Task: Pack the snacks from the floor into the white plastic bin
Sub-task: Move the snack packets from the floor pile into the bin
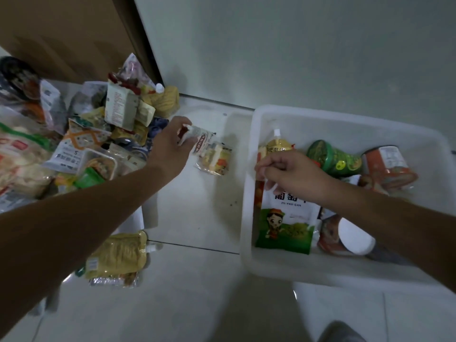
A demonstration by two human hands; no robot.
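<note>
Left hand: grips packet; bin lies rightward (near).
Right hand: pinches pouch at bin's left edge.

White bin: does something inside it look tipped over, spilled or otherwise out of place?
Two cups in the white bin lie on their sides: the green cup and the orange cup beside it. Nothing looks spilled. The green-and-white pouch is near the left wall, pinched at its top by the right hand.
</note>
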